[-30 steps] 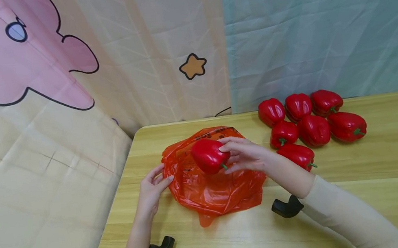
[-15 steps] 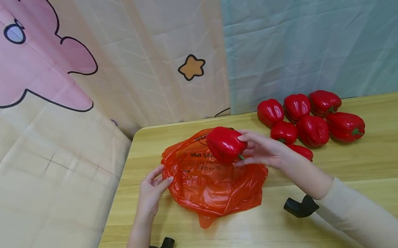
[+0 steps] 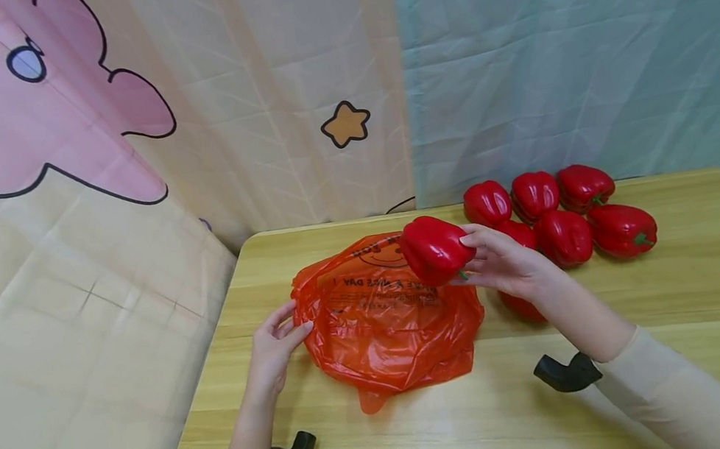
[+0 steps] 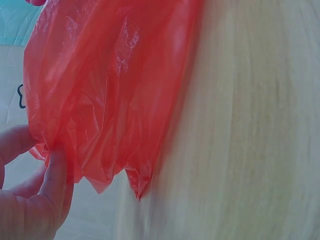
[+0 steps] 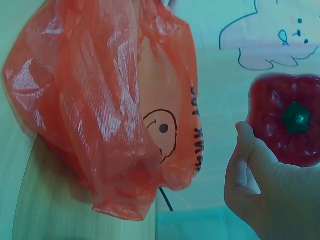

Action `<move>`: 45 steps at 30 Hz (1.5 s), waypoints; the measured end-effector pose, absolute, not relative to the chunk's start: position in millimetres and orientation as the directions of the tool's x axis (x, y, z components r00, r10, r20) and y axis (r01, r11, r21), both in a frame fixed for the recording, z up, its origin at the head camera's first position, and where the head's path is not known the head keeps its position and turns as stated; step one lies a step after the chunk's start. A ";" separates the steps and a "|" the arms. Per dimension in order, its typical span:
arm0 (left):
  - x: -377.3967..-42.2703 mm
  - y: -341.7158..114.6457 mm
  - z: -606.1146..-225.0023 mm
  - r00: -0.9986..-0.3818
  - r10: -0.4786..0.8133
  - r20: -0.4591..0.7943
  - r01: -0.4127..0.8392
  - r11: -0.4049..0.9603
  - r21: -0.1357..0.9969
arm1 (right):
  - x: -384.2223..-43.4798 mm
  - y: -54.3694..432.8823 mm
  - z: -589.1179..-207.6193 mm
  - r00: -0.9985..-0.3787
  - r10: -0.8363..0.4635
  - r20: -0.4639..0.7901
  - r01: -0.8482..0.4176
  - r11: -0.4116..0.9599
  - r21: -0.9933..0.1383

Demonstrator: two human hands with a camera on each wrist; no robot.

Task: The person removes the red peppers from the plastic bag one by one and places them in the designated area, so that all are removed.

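An orange-red plastic bag (image 3: 386,340) lies on the table with its mouth spread wide and black print showing inside. At its left edge my left hand (image 3: 274,345) pinches the rim between thumb and fingers; the left wrist view shows the bunched film (image 4: 100,125) at the fingertips. My right hand (image 3: 504,260) grips a shiny red bell pepper (image 3: 435,249) by its side, above the bag's right back edge. In the right wrist view the pepper's green stem (image 5: 297,118) faces the camera, with the bag (image 5: 115,125) to its left.
Several more red bell peppers (image 3: 564,237) sit grouped at the back right of the wooden table (image 3: 693,342), some partly behind my right hand and forearm. A printed curtain (image 3: 292,99) hangs along the back and left. Black wrist mounts (image 3: 566,373) stick out from both forearms.
My right hand has carried the bell pepper rightward and slightly back, from over the bag's middle to its right back edge. The left hand keeps its pinch on the rim.
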State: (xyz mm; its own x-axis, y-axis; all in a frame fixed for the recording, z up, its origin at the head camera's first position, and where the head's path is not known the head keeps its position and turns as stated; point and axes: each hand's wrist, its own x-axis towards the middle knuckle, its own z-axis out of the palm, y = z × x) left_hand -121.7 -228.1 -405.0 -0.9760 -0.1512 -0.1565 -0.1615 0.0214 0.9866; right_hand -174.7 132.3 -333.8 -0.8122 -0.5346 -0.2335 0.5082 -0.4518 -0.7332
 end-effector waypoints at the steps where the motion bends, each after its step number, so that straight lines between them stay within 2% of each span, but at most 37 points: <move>1: -121.6 -228.2 -405.0 -0.976 -0.151 -0.157 -0.162 0.021 0.987 | -174.4 134.1 -333.7 -0.814 -0.534 -0.228 0.503 -0.453 -0.736; 9: -121.5 -228.8 -405.5 -0.975 -0.150 -0.164 -0.169 0.021 0.985 | -171.6 145.4 -331.1 -0.830 -0.509 -0.226 0.481 -0.450 -0.752; 17: -122.5 -229.0 -406.0 -0.975 -0.150 -0.166 -0.172 0.029 0.985 | -169.7 160.9 -329.6 -0.839 -0.523 -0.151 0.415 -0.434 -0.800; 31: -122.8 -229.9 -405.4 -0.977 -0.137 -0.164 -0.168 0.018 0.986 | -167.2 191.4 -327.9 -0.903 -0.407 -0.135 0.294 -0.358 -0.886; 45: -123.3 -229.3 -404.9 -0.974 -0.141 -0.176 -0.180 0.020 0.983 | -163.6 232.9 -340.1 -0.932 -0.360 -0.051 0.198 -0.386 -0.901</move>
